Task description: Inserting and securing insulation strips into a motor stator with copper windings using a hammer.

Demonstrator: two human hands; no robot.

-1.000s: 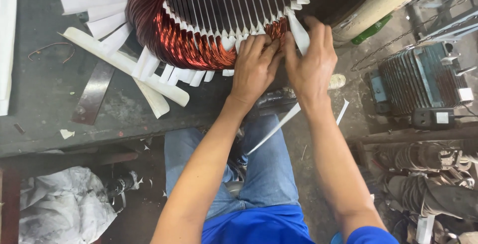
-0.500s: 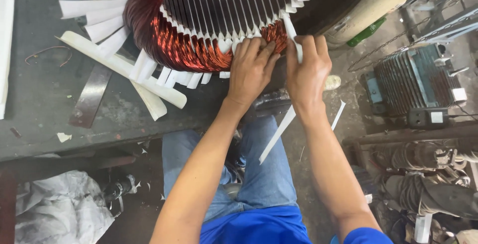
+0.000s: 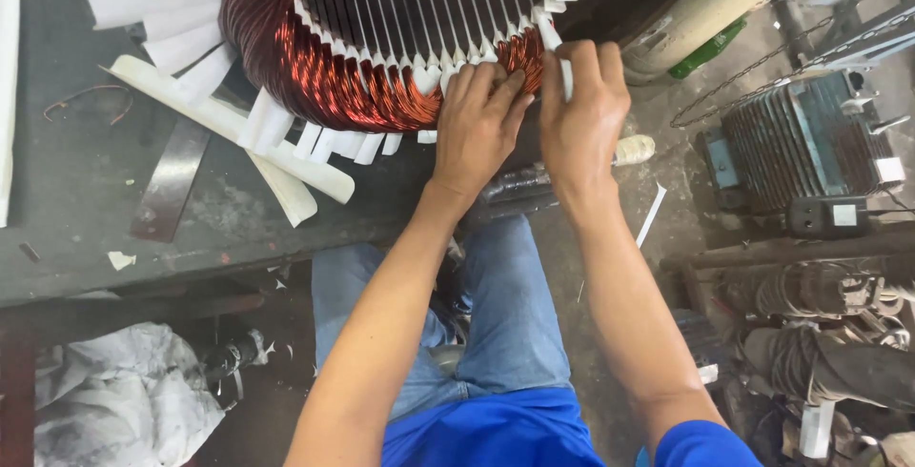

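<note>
Left hand (image 3: 477, 124) presses flat, fingers extended, on the copper winding (image 3: 324, 76); right hand (image 3: 581, 114) pinches a white paper strip (image 3: 556, 48) at the stator (image 3: 429, 0) slot.

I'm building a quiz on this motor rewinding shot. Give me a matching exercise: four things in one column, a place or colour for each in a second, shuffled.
Things:
1. copper winding
2. right hand
3. left hand
4. flat metal bar

Places or colours:
A. lies on the grey bench, left of the stator
B. reddish-orange, shiny
C. pinches a white paper strip at the slots
D. fingertips press on the coil's lower edge

Pairs: 1-B, 2-C, 3-D, 4-A
</note>
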